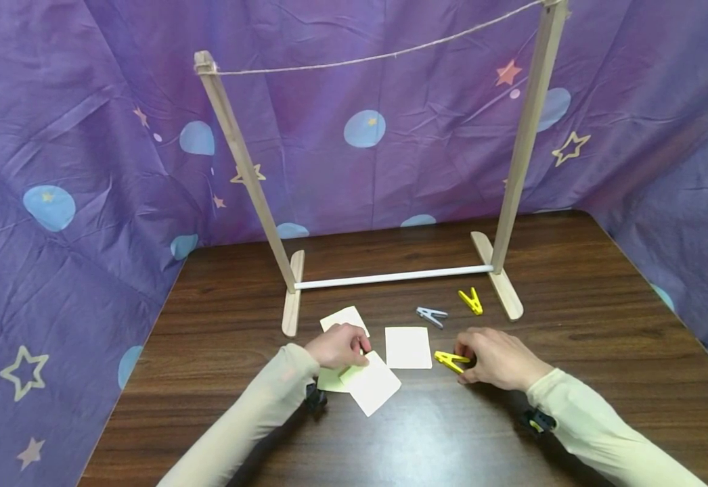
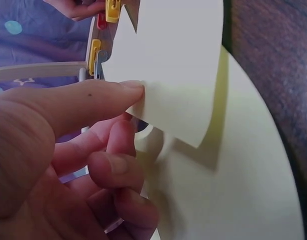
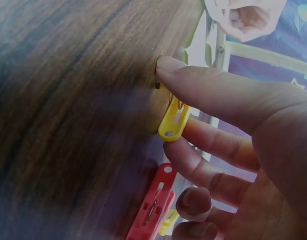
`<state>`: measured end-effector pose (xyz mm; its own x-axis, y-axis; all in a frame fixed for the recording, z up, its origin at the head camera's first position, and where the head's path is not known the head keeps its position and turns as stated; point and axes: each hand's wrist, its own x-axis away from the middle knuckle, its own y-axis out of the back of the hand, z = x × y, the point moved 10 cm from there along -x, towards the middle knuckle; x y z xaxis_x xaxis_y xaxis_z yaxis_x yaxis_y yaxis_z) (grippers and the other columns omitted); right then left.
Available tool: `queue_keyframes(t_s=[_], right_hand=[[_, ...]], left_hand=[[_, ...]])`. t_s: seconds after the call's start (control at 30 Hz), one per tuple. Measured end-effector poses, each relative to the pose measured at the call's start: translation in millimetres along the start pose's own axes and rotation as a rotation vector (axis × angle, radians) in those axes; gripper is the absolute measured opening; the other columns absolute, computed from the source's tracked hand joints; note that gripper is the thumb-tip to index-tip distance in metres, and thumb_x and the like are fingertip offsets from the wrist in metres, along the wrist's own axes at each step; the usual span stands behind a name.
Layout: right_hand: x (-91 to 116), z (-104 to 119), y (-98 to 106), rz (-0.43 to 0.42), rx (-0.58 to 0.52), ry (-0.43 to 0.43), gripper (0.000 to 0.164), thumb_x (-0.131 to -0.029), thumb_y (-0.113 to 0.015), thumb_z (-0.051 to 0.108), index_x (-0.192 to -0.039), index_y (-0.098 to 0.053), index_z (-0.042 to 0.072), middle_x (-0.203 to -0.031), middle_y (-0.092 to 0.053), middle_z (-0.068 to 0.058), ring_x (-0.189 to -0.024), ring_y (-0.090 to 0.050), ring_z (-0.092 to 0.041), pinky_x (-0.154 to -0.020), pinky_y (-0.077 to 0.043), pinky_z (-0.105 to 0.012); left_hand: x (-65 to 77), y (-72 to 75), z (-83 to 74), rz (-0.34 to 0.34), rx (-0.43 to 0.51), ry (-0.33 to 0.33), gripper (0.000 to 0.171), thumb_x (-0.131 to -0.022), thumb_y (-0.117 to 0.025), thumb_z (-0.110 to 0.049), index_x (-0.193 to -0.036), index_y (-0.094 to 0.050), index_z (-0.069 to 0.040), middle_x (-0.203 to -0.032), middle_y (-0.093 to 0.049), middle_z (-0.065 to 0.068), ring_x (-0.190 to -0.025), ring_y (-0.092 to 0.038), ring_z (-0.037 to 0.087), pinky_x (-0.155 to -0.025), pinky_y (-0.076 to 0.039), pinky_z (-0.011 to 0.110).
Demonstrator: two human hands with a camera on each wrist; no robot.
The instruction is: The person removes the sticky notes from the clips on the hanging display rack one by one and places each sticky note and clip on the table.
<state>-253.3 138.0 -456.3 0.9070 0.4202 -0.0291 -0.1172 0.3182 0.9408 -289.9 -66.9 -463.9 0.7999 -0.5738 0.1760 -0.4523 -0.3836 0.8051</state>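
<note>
My left hand [image 1: 340, 346] pinches a pale square sticky note [image 1: 375, 387] between thumb and fingers, tilted over other paper on the table. In the left wrist view the thumb lies on the note [image 2: 178, 65], and a larger pale sheet spreads beneath it. A second sticky note [image 1: 409, 348] lies flat between the hands, and another [image 1: 346, 318] is partly hidden behind the left hand. My right hand [image 1: 503, 357] has its thumb and fingers around a yellow clothespin [image 1: 449, 360] at the table. Beside these fingers lies a red clothespin [image 3: 154, 205], hidden in the head view.
A grey-blue clothespin [image 1: 432, 316] and another yellow clothespin [image 1: 472, 301] lie farther back. Behind them stands a wooden frame [image 1: 524, 142] with a string [image 1: 390, 54] across its top and a white bar [image 1: 390, 277] low down. A purple patterned cloth [image 1: 439, 155] hangs behind the table.
</note>
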Motion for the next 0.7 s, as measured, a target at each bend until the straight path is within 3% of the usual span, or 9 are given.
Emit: queue_keyframes(t_s=[0.23, 0.7], right_hand=[[0, 0, 1, -0.002, 0.004, 0.003, 0.035, -0.062, -0.089, 0.033, -0.082, -0.061, 0.022, -0.077, -0.057, 0.010, -0.068, -0.050, -0.007, -0.056, -0.041, -0.028], [0, 0, 14, -0.056, 0.048, 0.016, 0.037, -0.070, -0.078, 0.055, -0.082, -0.064, 0.023, -0.078, -0.059, 0.010, -0.070, -0.053, -0.006, -0.055, -0.043, -0.028]], left_hand=[[0.1, 4.4, -1.0, -0.011, 0.003, -0.011, 0.016, -0.077, -0.076, -0.008, -0.090, -0.068, -0.005, -0.067, -0.059, -0.002, -0.062, -0.050, 0.006, -0.058, -0.040, 0.017], [4.3, 13.3, -2.6, -0.020, -0.020, -0.035, 0.006, -0.085, -0.071, -0.011, -0.087, -0.068, -0.007, -0.070, -0.063, 0.001, -0.062, -0.052, 0.007, -0.056, -0.042, 0.017]])
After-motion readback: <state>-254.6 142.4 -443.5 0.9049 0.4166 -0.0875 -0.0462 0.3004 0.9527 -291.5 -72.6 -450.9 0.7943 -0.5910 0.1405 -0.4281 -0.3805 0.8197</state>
